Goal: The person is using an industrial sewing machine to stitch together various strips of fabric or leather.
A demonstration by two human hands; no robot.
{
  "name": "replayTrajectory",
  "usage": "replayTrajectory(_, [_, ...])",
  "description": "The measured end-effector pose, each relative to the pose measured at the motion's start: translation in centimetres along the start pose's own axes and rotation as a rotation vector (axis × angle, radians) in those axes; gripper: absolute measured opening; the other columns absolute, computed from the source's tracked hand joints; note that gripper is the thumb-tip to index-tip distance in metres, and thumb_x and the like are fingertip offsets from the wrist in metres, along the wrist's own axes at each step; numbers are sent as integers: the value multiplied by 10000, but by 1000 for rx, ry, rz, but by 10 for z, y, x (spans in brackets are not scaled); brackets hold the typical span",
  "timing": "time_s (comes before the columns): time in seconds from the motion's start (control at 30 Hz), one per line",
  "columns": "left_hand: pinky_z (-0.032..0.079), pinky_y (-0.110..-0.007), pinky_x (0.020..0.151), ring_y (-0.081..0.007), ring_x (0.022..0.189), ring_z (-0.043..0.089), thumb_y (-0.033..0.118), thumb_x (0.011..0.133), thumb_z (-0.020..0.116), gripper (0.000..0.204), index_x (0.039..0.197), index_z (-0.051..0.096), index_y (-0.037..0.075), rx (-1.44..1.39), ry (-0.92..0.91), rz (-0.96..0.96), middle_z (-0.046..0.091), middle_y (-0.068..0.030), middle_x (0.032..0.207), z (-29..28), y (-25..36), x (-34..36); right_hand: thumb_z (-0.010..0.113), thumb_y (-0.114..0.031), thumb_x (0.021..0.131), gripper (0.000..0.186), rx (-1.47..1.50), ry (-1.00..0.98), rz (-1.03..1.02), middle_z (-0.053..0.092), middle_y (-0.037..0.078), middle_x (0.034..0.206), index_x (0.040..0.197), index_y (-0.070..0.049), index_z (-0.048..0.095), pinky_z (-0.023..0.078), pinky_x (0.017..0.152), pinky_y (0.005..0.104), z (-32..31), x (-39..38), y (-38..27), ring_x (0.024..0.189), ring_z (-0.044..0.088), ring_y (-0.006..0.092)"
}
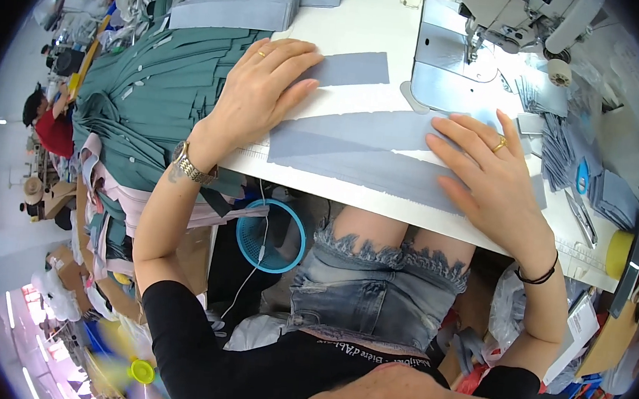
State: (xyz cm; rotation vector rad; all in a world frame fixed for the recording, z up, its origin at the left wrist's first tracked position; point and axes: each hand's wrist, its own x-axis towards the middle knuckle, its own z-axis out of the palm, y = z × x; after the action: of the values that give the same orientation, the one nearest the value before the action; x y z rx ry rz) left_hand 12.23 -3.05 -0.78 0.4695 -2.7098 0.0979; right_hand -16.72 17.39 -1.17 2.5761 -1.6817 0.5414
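Observation:
My left hand (263, 82) lies on the white table with its fingers spread and slightly bent. Its fingertips rest at the left end of a small grey fabric strip (356, 69). Nearer to me lie two longer grey fabric pieces, an upper piece (355, 127) and a lower piece (366, 175), partly overlapping. With fingers apart, my right hand (485, 164) presses flat on the right ends of these pieces, hiding part of them. Just beyond stands a sewing machine (474, 43), its metal plate close to the upper piece.
Green garments (164, 75) are heaped at left, beside stacked grey fabric pieces (237, 5). At right are thread snips (582, 175), scissors (582, 219) and more grey pieces (614, 199). A blue basket (270, 259) stands below the table edge. A person in red (53, 130) is far left.

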Motion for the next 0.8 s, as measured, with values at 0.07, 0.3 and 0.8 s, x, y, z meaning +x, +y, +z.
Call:
replayTrajectory(0.07, [432, -456, 1068, -337, 1210, 584, 270, 967, 637, 351, 1224, 649, 30, -79, 2, -60, 640, -145, 1278, -1, 2, 4, 732, -118, 826, 548, 36, -73, 39, 540, 20, 1450, 1356, -146, 594, 207, 1213, 544, 0, -2, 1, 1372, 472, 234])
replayTrajectory(0.3, [433, -450, 1068, -366, 1260, 547, 331, 970, 626, 424, 1254, 631, 16, -35, -24, -20, 602, -190, 1337, 4, 16, 14, 746, -172, 843, 491, -1, 2, 42, 559, 38, 1394, 1308, -121, 600, 259, 1174, 584, 1, 0, 0, 1333, 497, 234])
replayTrajectory(0.8, [274, -538, 1182, -353, 1436, 383, 398, 992, 556, 585, 1459, 478, 55, -143, -233, 65, 449, -161, 1529, 29, 60, 68, 665, -195, 877, 401, -72, 68, 32, 579, 53, 1371, 1263, -91, 632, 319, 1130, 594, 14, 2, -5, 1305, 511, 219])
